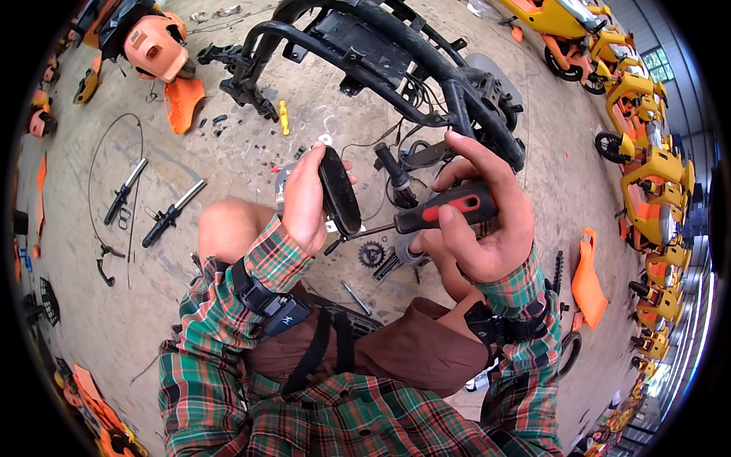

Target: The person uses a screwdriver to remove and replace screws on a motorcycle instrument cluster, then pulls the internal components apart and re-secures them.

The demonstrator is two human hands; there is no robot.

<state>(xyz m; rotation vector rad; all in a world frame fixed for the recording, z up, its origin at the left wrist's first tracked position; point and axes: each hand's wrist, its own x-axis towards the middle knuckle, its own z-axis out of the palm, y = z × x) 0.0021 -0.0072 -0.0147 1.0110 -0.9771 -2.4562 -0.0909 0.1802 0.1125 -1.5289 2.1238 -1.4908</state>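
Note:
My left hand grips a glossy black oval part with small pale metal tabs at its ends, held up above my knees. In my right hand is a screwdriver with a black and red handle, its shaft pointing left. The thumb and some fingers rest on the handle, while the index finger is lifted off. The shaft reaches the lower end of the oval part beside a small dark piece; whether the tip sits in a screw, I cannot tell.
A black motorbike frame stands ahead. On the concrete lie a yellow tool, two fork legs, a toothed sprocket, cables and orange panels. Yellow scooters line the right side.

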